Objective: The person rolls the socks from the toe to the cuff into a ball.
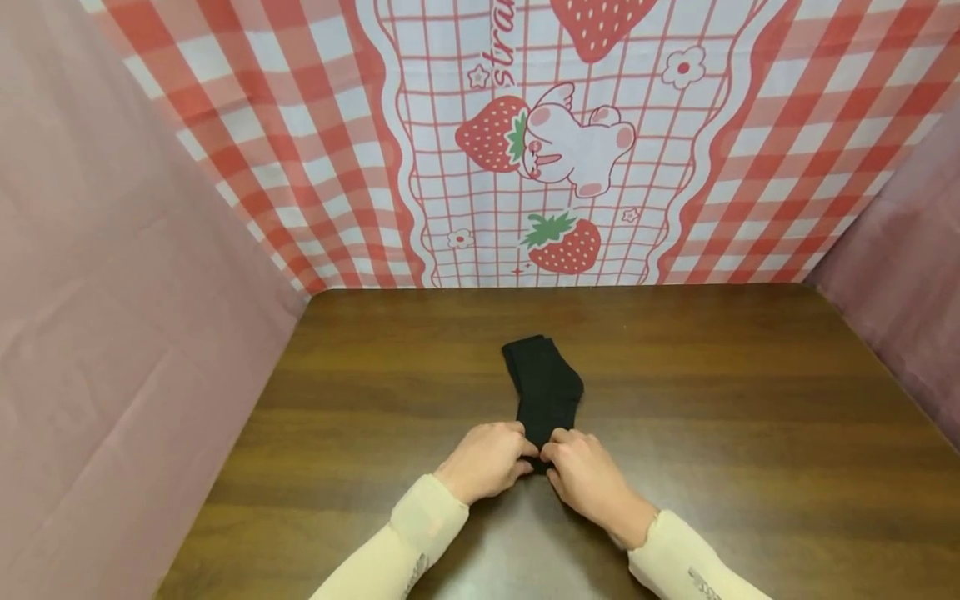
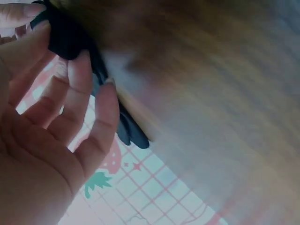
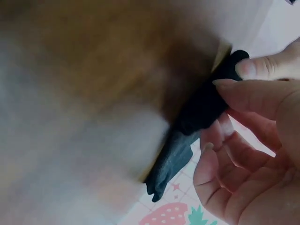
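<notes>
A pair of black socks (image 1: 546, 379) lies stacked on the brown table, with the cuffs at the far end and the toe end toward the person. At the near end, my left hand (image 1: 491, 458) pinches the left side of the fabric between thumb and fingers. Opposite it, my right hand (image 1: 588, 475) pinches the right side, and the fingertips of both hands almost meet. Both wrist views show the sock end (image 2: 65, 37) bunched into a thick fold under the thumbs, while the rest of the socks (image 3: 171, 154) stretches away flat.
The wooden table (image 1: 360, 392) reaches back to a red-and-white checked cloth (image 1: 315, 167) with strawberry prints hanging behind it. Pink cloth (image 1: 135, 333) hangs along the left side, and another pink cloth (image 1: 900, 250) along the right.
</notes>
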Demonstrator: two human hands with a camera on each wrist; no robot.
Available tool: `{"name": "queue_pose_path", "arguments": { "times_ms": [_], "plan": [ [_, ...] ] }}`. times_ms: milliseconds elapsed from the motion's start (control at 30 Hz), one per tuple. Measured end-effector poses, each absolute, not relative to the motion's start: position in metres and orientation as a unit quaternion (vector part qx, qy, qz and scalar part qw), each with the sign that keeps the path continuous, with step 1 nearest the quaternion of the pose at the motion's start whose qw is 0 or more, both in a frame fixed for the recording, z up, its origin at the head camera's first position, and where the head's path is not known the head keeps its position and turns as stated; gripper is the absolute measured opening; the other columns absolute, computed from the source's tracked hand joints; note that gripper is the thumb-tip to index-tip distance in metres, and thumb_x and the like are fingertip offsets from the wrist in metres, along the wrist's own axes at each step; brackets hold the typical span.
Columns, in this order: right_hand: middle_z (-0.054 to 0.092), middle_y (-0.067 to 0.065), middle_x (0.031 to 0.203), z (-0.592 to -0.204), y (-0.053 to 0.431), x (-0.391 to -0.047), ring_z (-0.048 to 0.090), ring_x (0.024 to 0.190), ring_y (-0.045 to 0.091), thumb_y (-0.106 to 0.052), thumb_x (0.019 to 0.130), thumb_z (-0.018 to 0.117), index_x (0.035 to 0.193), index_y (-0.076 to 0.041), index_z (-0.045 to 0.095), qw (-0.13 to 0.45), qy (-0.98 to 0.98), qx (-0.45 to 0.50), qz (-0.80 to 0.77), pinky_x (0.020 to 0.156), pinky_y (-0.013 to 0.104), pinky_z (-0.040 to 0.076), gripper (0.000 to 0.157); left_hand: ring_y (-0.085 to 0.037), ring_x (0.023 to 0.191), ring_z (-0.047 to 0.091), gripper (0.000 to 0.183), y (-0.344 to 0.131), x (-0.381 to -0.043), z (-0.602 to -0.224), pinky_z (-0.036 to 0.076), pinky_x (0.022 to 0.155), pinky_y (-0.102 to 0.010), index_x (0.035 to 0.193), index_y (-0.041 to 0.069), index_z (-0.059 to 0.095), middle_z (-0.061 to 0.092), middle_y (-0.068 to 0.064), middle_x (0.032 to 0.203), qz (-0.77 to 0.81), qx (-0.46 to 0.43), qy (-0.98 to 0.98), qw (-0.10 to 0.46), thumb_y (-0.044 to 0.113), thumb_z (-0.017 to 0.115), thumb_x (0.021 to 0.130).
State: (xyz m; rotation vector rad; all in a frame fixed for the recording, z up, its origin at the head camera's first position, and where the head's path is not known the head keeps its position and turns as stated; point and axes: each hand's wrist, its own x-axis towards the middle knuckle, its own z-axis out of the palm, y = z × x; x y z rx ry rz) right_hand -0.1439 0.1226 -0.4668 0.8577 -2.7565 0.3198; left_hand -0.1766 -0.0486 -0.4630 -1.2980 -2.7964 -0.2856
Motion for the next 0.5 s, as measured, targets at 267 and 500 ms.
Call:
{"name": "queue_pose_path", "arguments": {
  "times_ms": [267, 500],
  "plan": [
    [0.055, 0.002, 0.071, -0.4571, 0.1213, -0.1492, 0.058, 0.063, 0.02, -0.005, 0.066, 0.076, 0.074, -0.007, 0.068, 0.084, -0.945, 0.293, 0.116, 0.056, 0.032, 0.048, 0.012, -0.014, 0.085, 0.056, 0.037, -0.0562, -0.1753, -0.4577, 0.046, 0.071, -0.029, 0.104, 0.016, 0.064, 0.057, 0.004, 0.095, -0.11, -0.372, -0.921, 0.021, 0.026, 0.076, 0.071],
    [0.053, 0.0, 0.068, -0.458, 0.1225, -0.1505, 0.056, 0.059, 0.019, 0.0, 0.067, 0.074, 0.071, -0.009, 0.066, 0.067, -0.948, 0.28, 0.136, 0.053, 0.029, 0.046, 0.012, -0.011, 0.078, 0.055, 0.019, -0.0479, -0.1733, -0.458, 0.043, 0.061, -0.029, 0.09, 0.018, 0.068, 0.056, 0.006, 0.084, -0.085, -0.404, -0.909, 0.056, 0.021, 0.075, 0.072]
  ]
}}
